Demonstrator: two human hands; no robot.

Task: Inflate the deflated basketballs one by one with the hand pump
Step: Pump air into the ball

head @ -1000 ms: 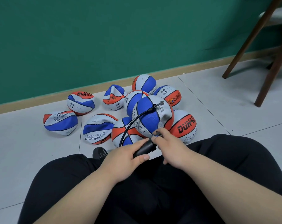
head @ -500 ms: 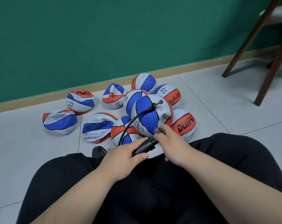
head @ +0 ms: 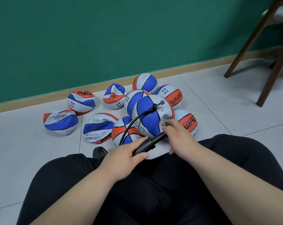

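A black hand pump [head: 146,145] lies across my lap edge. My left hand [head: 126,157] grips its barrel. My right hand [head: 178,135] holds the pump's handle, pulled out so the thin rod shows. A black hose [head: 134,120] curves from the pump up to the valve of a blue, white and orange basketball [head: 151,118], which sits on top of the pile and looks mostly round. Several other basketballs surround it; those on the left, such as one [head: 60,121] and another [head: 99,127], are flat and crumpled.
The balls lie on grey floor tiles [head: 210,101] before a green wall [head: 105,38] with a wooden skirting. Brown chair legs [head: 273,75] stand at the right. My black-trousered legs [head: 153,192] fill the foreground, and a dark shoe [head: 99,152] shows by my left knee.
My right hand has drawn the pump handle away from the barrel, toward the ball, exposing the rod. My left hand kept its hold on the barrel.
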